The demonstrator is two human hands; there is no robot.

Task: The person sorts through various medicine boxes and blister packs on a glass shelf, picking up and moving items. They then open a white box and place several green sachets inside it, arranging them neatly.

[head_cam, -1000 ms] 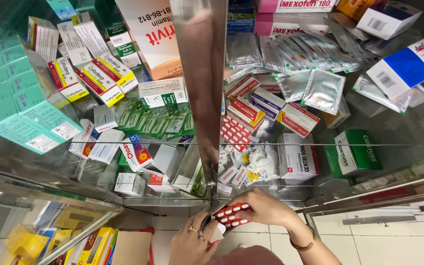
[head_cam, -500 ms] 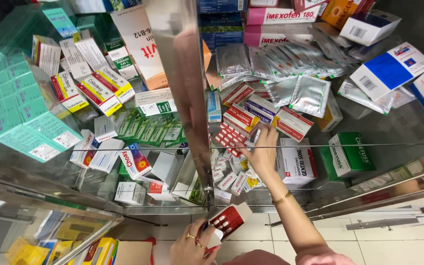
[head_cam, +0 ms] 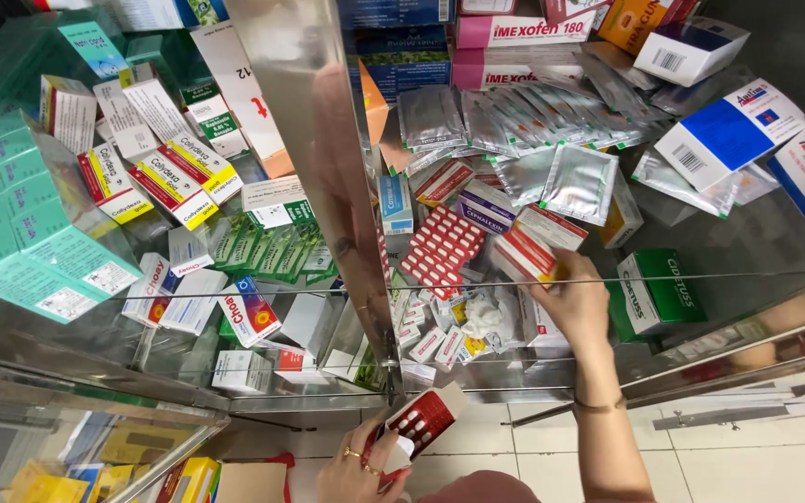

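Note:
My right hand [head_cam: 575,303] reaches up into a glass shelf cabinet and grips a red-and-white medicine box [head_cam: 525,250] lying among other boxes. A loose red blister strip [head_cam: 442,246] lies just left of that box. Low in the view, my left hand [head_cam: 356,470], with rings on its fingers, holds a small white box [head_cam: 435,410] with a red blister strip of pills sticking out of its open end. A thin bracelet sits on my right wrist.
A vertical metal post [head_cam: 328,177] divides the cabinet. Teal boxes [head_cam: 20,233] stack at the left, silver foil sachets [head_cam: 514,121] lie at the back, a green box [head_cam: 656,293] sits right of my hand. A glass shelf edge [head_cam: 701,277] runs across. Tiled floor lies below.
My right hand left the blister box near my left hand, rose into the shelf and closed on the red-and-white box. My left hand kept the blister box low.

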